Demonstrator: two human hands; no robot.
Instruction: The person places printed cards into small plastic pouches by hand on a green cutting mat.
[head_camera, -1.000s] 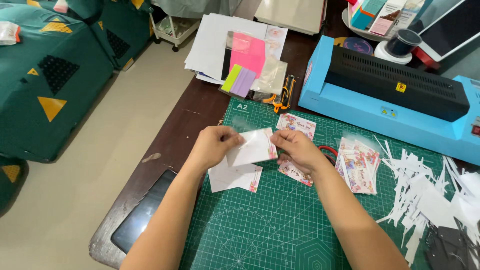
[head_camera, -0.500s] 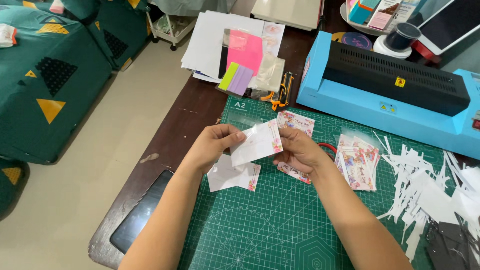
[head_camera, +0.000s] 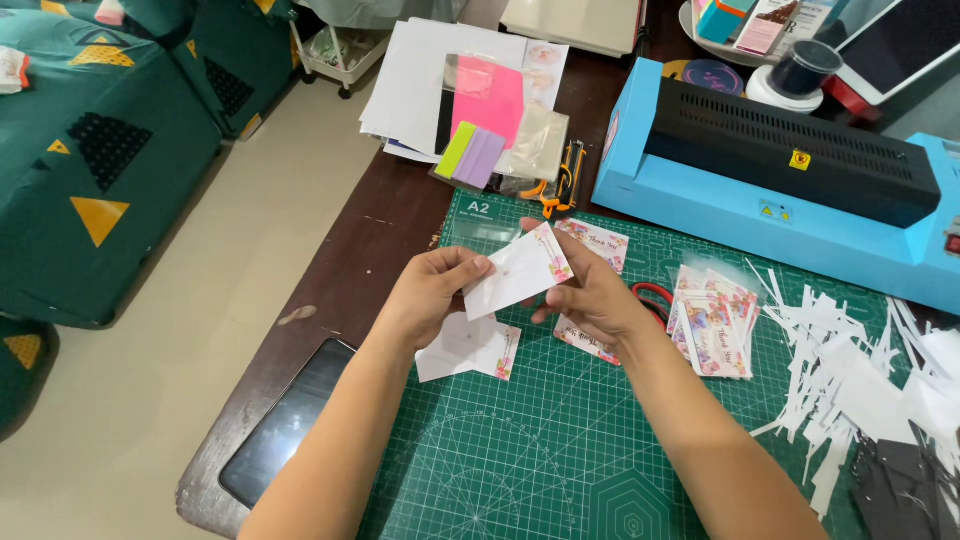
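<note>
the small white card (head_camera: 518, 272) with a floral corner is held in the air above the green cutting mat (head_camera: 560, 440), tilted, its right end higher than its left. the left hand (head_camera: 428, 298) grips the lower left edge of the card: thumb on the near face, fingers (head_camera: 462, 262) curled together and pinching it. the right hand (head_camera: 592, 295) supports the card from behind and from the right; its fingers are loosely spread, with one fingertip at the upper edge and the thumb (head_camera: 548, 310) below the lower right corner, touching the card.

directly under the hands a second card (head_camera: 468, 347) lies flat on the mat, blank face up. further floral cards (head_camera: 594, 242) lie on the mat beyond the right hand, and a stack of cards (head_camera: 712, 320) sits to the right, with red-handled scissors (head_camera: 652, 298) between. white paper trimmings (head_camera: 850, 360) cover the right end of the mat. a blue laminator (head_camera: 780, 185) stands along the far edge of the table (head_camera: 350, 260). a dark tablet (head_camera: 285, 425) rests at the near left corner. paper sheets (head_camera: 420, 80) and coloured sticky notes (head_camera: 475, 130) lie at the far left.
</note>
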